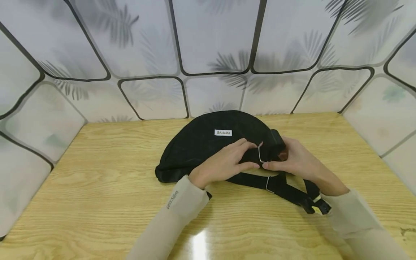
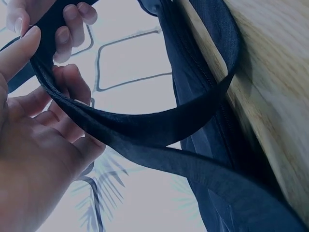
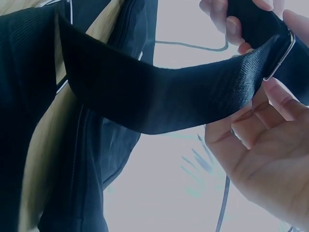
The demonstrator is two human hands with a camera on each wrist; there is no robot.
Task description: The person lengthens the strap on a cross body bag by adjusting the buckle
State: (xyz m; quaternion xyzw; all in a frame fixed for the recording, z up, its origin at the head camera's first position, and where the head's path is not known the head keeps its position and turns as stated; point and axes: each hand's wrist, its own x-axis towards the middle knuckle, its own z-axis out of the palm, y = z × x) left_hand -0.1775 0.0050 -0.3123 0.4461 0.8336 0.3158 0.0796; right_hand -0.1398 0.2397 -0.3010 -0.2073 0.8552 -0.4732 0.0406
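A black half-moon waist bag (image 1: 195,144) with a white label (image 1: 223,133) lies on the wooden table. Both hands hold its wide black webbing strap (image 3: 159,96) up in front of the bag. My left hand (image 1: 224,160) grips a stretch of it between thumb and fingers. The right hand (image 1: 300,160) pinches the strap at a metal slider (image 3: 285,55), with a fold of webbing standing above its fingers. In the left wrist view, the strap hangs in a loop from the left hand (image 2: 43,140) towards the bag's zipped side.
Nearer the person, another run of strap (image 1: 250,179) carries a second metal slider (image 1: 268,184). It leads to a black plastic buckle (image 1: 320,207) with a yellow bit, close to the right sleeve (image 1: 351,213). A patterned padded wall (image 1: 214,94) encloses the table's back and sides.
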